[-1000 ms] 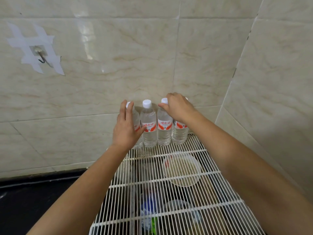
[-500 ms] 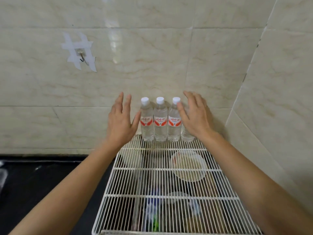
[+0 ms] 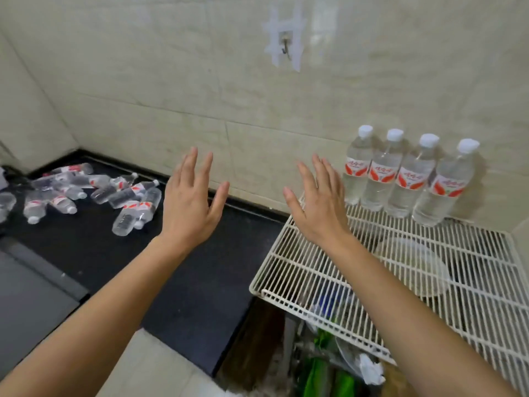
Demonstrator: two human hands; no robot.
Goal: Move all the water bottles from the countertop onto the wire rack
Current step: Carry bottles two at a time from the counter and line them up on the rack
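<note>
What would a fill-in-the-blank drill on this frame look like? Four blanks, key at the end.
1. ____ upright bottles stand in a row at the back of the wire rack.
2. The loose bottles on the black countertop lie on their ____.
3. The left hand and the right hand hold nothing; with fingers straight, both are ____.
4. The upright bottles' caps are ____.
Missing words: four; sides; open; white.

metal hook (image 3: 285, 49) taped to the tiled wall (image 3: 143, 81)
</note>
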